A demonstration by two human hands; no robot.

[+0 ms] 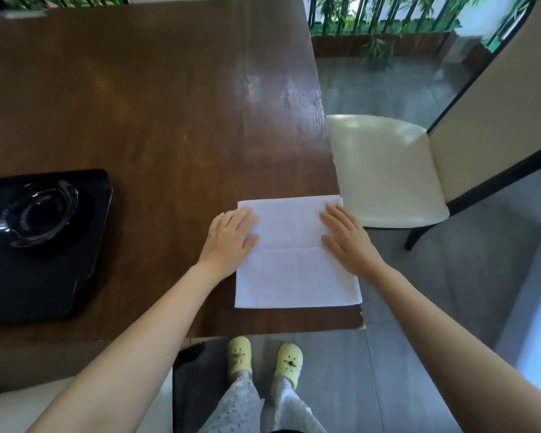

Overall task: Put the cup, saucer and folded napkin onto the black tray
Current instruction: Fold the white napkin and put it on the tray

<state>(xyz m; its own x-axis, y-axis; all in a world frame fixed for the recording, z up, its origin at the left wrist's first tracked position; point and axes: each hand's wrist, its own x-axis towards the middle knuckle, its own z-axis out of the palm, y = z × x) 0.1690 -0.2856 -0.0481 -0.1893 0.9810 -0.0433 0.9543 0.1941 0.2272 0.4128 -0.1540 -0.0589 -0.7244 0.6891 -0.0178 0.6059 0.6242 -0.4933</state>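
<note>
On table (156, 98), right corner: white napkin (294, 270); left hand (230, 237), right hand (347, 242) flat, fingers spread, pressing its sides.

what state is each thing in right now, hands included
napkin: flat on the table, creased, off the tray
left hand: open, palm down on the napkin's left edge
right hand: open, palm down on its right edge
black tray: on the table, holding a dark saucer
chair: unoccupied
</note>
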